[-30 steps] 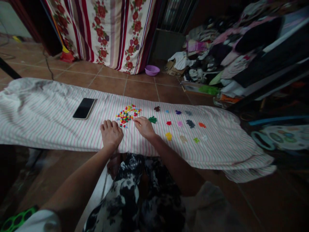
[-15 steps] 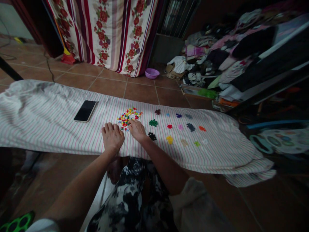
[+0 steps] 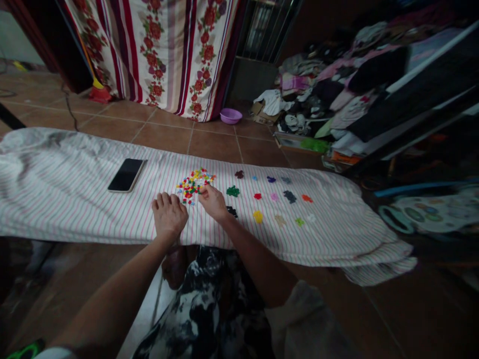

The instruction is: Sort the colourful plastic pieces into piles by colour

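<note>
Beyond the mixed pieces (image 3: 192, 186) stands a purple basin (image 3: 231, 116), its inside unclear.

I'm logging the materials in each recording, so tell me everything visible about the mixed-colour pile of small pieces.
The mixed-colour pile is a loose, shallow scatter of tiny pieces, seemingly plastic, in red, yellow, green, orange, white and blue. It lies uncontained on the striped cloth, thinning into separate pieces at its edges. The right hand is at its near right edge; whether it grips a piece can't be told. The left hand is close to its near left side. The pieces' exact shape is too small to make out.
</note>
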`<act>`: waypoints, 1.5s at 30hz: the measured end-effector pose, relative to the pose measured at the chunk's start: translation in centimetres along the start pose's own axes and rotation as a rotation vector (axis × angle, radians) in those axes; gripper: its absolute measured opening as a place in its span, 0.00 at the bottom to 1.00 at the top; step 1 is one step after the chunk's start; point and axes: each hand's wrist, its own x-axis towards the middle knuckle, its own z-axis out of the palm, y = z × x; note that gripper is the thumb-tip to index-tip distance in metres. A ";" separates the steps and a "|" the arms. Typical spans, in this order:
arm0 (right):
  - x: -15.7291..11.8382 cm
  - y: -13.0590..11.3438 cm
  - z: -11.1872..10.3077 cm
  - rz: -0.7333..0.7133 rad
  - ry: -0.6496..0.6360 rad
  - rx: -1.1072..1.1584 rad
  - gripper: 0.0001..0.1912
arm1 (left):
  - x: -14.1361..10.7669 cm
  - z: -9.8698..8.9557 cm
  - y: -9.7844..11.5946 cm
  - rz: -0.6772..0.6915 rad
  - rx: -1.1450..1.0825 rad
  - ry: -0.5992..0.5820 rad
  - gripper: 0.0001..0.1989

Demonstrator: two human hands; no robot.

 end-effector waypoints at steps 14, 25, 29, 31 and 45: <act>0.8 6.8 -8.7 0.134 0.199 -0.209 0.11 | 0.1 -0.1 0.0 0.005 -0.003 -0.001 0.16; 1.3 8.2 -8.1 0.158 0.091 -0.352 0.12 | 0.1 -0.1 0.0 0.002 -0.007 -0.008 0.16; 1.5 8.1 -8.0 0.155 0.038 -0.382 0.12 | 0.1 -0.1 0.0 0.003 0.000 -0.011 0.16; 1.5 8.0 -8.1 0.136 0.020 -0.382 0.12 | 0.1 -0.1 0.0 0.002 -0.003 -0.017 0.16; 0.7 3.3 -5.0 -0.061 0.098 -0.176 0.13 | 0.1 0.0 0.0 -0.016 -0.051 -0.018 0.17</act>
